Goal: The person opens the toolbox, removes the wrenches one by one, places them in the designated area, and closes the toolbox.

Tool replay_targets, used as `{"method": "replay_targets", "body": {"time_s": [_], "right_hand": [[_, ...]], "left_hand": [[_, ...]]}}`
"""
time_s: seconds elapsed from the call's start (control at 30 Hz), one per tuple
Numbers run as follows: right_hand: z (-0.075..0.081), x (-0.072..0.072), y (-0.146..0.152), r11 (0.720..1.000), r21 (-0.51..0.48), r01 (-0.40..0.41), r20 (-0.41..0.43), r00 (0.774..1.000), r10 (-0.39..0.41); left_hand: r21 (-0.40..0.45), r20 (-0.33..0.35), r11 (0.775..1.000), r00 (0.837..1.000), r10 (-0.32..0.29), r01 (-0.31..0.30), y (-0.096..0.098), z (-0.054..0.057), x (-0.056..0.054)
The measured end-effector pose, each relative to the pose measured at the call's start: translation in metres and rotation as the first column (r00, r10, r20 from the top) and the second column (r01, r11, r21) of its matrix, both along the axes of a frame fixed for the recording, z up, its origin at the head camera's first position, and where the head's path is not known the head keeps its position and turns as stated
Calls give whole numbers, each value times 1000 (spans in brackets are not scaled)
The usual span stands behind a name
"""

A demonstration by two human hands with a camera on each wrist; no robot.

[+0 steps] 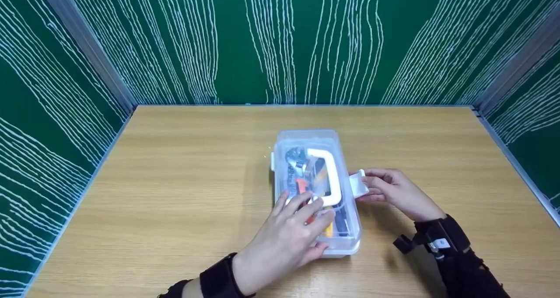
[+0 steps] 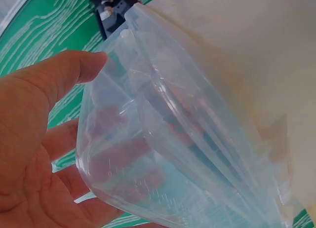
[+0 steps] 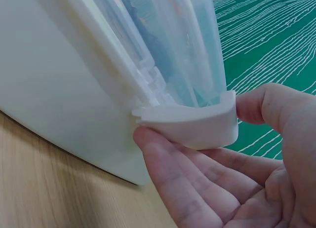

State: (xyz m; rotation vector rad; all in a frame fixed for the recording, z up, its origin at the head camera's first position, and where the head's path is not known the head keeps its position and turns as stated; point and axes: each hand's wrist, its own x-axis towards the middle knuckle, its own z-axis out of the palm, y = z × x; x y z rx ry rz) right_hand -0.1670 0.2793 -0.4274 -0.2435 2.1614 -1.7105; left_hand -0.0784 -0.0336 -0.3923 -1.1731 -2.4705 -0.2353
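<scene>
A clear plastic toolbox [image 1: 306,136] with a white folding handle [image 1: 336,180] lies lengthwise on the table. Through its lid show an adjustable wrench [image 1: 297,158] and several orange, yellow and dark tools. My left hand [image 1: 286,230] rests spread over the near left part of the lid, its thumb by the near end; the left wrist view shows the fingers through the clear plastic [image 2: 148,114]. On the right side, my right hand [image 1: 393,188] pinches a white latch [image 1: 358,184] that sticks out from the box. The right wrist view shows thumb and fingertips on this latch [image 3: 192,127].
The box stands on a wood-grain table [image 1: 183,166]. Green walls [image 1: 232,40] with white wavy lines enclose it at the back and sides. A second white latch [image 1: 272,161] is on the box's left side. Black straps [image 1: 221,276] wrap both wrists.
</scene>
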Motion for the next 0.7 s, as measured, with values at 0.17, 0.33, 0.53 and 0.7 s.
{"method": "replay_targets", "body": {"time_s": [0.17,0.33,0.53,0.7], "right_hand": [[1,-1,4,1000,5,-3,-31,1000,3],[0,-2,11,999,45,12,-43,999,-10],[-4,-6,20,996,86,17,-24,1000,-15],[-8,-9,25,992,125,16,-9,1000,-15]], "left_hand": [[14,-3,1000,1000,4,-4,0,0,0],[15,-3,1000,1000,2,-2,1,0,0],[6,4,1000,1000,-1,0,0,0,0],[7,5,1000,1000,0,0,0,0,0]]}}
